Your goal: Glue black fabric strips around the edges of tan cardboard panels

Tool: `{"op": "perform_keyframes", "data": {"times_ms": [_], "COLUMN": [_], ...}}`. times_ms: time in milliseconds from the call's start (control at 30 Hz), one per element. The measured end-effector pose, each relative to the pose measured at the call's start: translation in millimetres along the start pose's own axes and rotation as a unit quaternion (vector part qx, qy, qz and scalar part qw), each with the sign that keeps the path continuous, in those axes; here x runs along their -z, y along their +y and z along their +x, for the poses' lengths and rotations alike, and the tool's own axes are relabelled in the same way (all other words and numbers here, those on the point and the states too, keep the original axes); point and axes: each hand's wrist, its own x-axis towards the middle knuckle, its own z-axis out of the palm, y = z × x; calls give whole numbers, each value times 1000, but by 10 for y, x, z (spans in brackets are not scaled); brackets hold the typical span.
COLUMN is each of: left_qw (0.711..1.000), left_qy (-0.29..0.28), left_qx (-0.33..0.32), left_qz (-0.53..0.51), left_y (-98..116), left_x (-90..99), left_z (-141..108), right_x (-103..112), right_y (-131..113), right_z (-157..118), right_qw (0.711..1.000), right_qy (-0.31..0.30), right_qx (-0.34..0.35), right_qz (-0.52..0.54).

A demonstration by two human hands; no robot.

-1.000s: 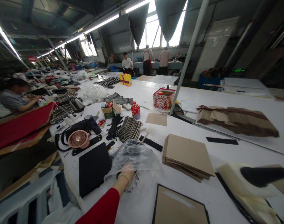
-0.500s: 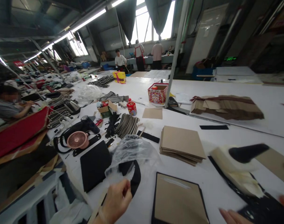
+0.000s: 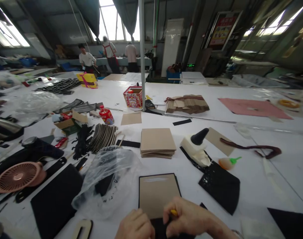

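My left hand (image 3: 135,226) and my right hand (image 3: 190,219) are close together at the near edge of the white table (image 3: 241,132). The left hand's fingers are curled against a black piece (image 3: 158,228) that lies between the two hands. A small yellow object (image 3: 174,212) is pinched in the fingertips of the right hand. Just beyond the hands lies a brown card panel with a black border (image 3: 157,192). Left of it is a crumpled clear plastic bag (image 3: 109,176) with dark pieces inside.
A stack of brown card sheets (image 3: 157,142), a white holder with a black cone (image 3: 197,146), a black glittery sheet (image 3: 219,184) and a small green-capped bottle (image 3: 227,162) lie beyond. A pink fan (image 3: 18,176) and black panel (image 3: 55,199) are left. A metal pole (image 3: 141,56) stands mid-table; people work at the back.
My view swung right and down. The left hand came out of the plastic bag with a black piece and drew toward me. The right hand came in and met it.
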Motion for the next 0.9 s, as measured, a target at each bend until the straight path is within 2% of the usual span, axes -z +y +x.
{"op": "perform_keyframes", "data": {"times_ms": [100,133,200,300,367,433,533,667,900], "left_qw": [989,982,966,934,907,882,866,851,846], "left_qy": [65,63,20,-16,-5,13,55,108,151], "left_qx": [58,87,150,205,212,229,286,354,395], "left_qz": [-122,-157,-210,-293,-364,-411,-407,-374,-325], "left_y": [-54,-92,-208,-456,-633,-788,-967,-1147,-1404], "left_x": [-67,-108,-205,-335,-386,-413,-446,-516,-627], "left_z": [78,100,148,243,328,429,596,802,992], "right_x": [-91,-101,-75,85,242,401,596,763,921], "right_y": [119,133,145,209,329,498,771,1045,1271], "right_z": [19,22,19,0,4,44,186,466,805], "right_qw": [998,998,996,983,973,964,947,929,912], "right_qy": [25,38,77,141,173,219,277,309,367], "right_qx": [-40,-39,-49,-83,-107,-126,-162,-204,-168], "right_qz": [40,35,-2,-86,-105,-81,-30,-17,-77]}}
